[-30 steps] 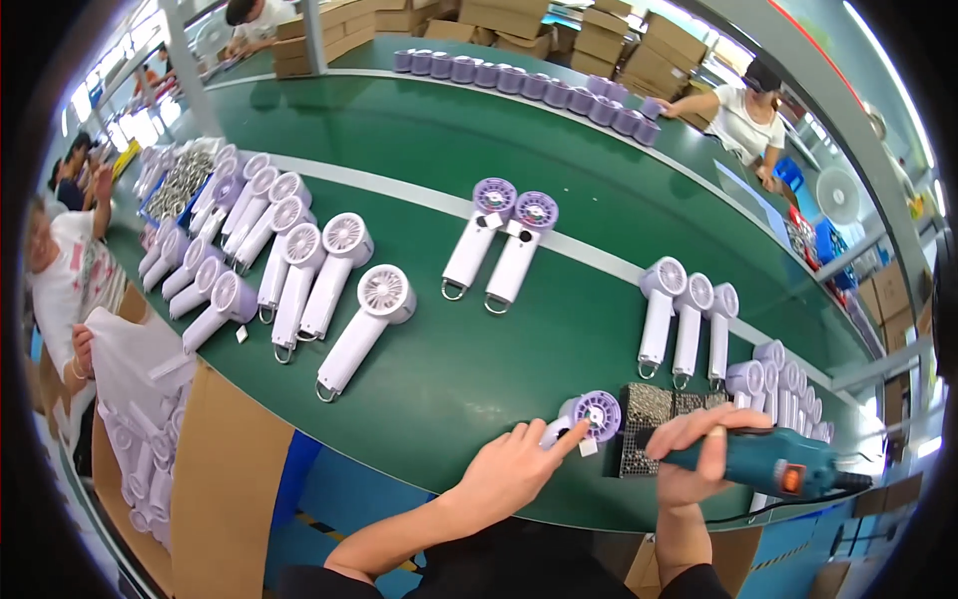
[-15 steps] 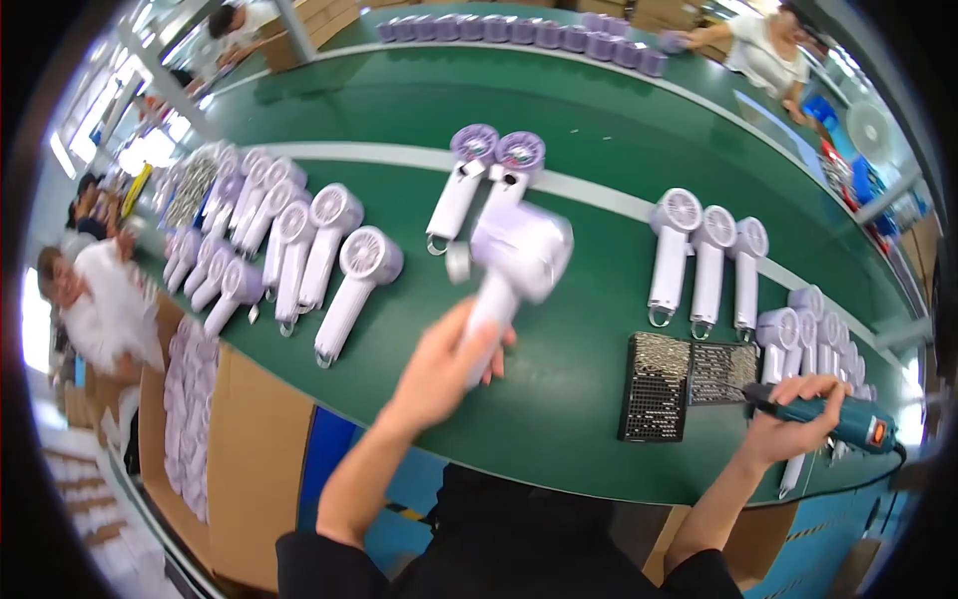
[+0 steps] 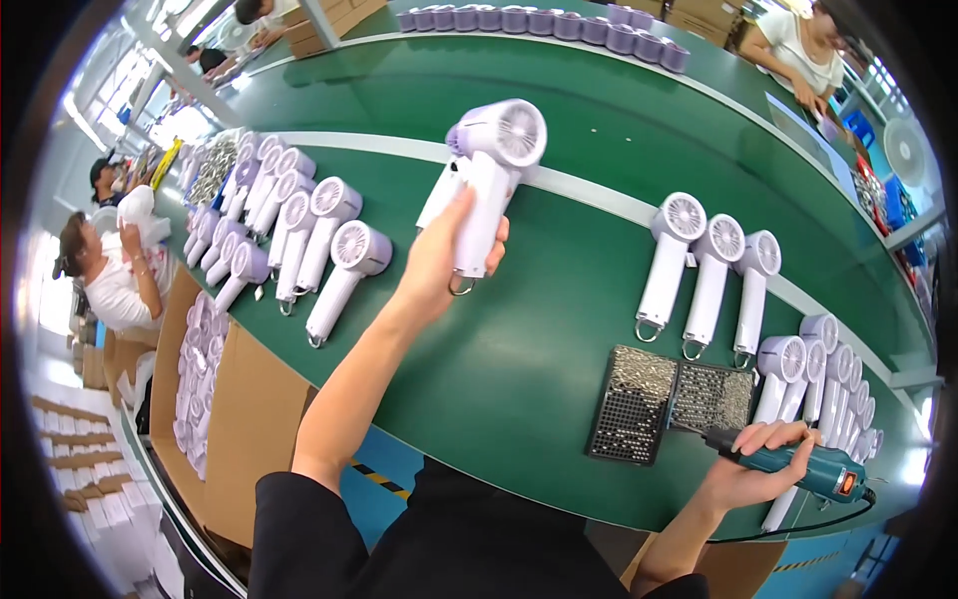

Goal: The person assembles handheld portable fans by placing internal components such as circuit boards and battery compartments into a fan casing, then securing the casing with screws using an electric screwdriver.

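My left hand is closed around the handle of a pale lilac handheld fan, held above the table with its round grille up and a metal loop at the bottom. Behind it, another fan is mostly hidden. At the right, my right hand grips a teal electric screwdriver with a black nose and a cord. Its thin bit reaches the near edge of two black screw trays filled with small screws. Three fans lie just beyond the trays.
More fans lie in groups at the left and far right. A cardboard box of lilac parts stands at the left table edge. Purple housings line the far side. Other people sit at the left and far right.
My left hand has carried the fan away from me, over the fans at the belt edge, and turned it more upright. My right hand has brought the screwdriver slightly left, its bit at the trays.
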Available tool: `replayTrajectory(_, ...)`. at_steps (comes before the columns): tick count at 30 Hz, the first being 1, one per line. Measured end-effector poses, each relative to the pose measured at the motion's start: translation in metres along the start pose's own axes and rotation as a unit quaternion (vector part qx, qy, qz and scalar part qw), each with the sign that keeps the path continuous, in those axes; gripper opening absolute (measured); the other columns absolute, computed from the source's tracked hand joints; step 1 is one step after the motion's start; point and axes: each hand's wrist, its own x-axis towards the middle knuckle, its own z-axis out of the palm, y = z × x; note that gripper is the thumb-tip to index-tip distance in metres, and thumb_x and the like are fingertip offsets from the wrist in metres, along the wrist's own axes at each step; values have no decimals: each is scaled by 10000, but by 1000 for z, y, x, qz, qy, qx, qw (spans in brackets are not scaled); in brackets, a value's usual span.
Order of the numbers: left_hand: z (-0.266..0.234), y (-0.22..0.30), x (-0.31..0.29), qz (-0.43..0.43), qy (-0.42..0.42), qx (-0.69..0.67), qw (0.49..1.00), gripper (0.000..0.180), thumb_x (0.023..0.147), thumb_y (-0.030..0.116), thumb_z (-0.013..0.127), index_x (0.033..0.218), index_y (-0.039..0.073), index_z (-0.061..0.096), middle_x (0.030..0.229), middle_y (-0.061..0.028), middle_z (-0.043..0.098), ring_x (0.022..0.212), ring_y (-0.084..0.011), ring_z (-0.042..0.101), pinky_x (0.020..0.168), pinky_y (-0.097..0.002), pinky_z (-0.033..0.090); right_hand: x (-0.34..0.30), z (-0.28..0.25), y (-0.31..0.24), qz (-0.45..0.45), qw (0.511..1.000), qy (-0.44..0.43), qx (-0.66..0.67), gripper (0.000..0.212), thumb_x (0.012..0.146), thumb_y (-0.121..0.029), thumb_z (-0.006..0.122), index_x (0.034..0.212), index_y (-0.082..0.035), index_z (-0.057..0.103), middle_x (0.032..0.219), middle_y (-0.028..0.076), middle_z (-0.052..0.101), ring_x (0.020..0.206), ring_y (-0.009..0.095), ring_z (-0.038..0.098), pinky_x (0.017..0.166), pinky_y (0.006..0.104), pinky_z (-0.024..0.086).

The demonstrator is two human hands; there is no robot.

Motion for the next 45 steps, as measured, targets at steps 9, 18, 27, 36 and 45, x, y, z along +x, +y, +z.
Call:
replayTrajectory(9,24,-66,42,162,45,626,762,556,928,140,523,1399,-38,288,1057,-292,490,907,-424,556,793,-482,454,-3,6,3,-23,1000,-9,7,164,991,-222,391,1006,-61,418,643,21,408,389,92,363,359,219,324)
replayTrajectory(18,10,-77,46,240,101,753,604,552,892,103,568,1374,-28,333,970,-242,484,870,-376,520,743,-457,444,-5,4,4,-30,1000,-5,-4,174,992,-225,385,1003,-54,415,640,23,402,387,92,365,341,221,326)
replayTrajectory(27,9,-70,39,228,116,799,543,575,878,232,621,1352,-9,403,1012,-206,500,940,-336,505,778,-393,483,-4,2,12,-27,999,-35,-12,179,992,-230,390,1007,-54,418,645,30,400,391,98,368,340,231,340)
replayTrajectory(36,-8,-51,23,312,79,742,588,449,876,198,644,1255,-4,511,1259,-179,478,1177,-365,457,964,-444,382,-1,-4,15,-23,999,-39,6,168,988,-227,407,1029,-65,425,661,30,407,394,97,364,344,230,339)
replayTrajectory(45,-16,-61,23,302,76,717,623,445,885,172,635,1256,-31,499,1334,-183,481,1269,-371,429,1048,-457,338,0,-3,15,-11,1000,-18,-8,201,982,-250,387,1048,-66,434,627,37,409,354,127,383,337,252,356)
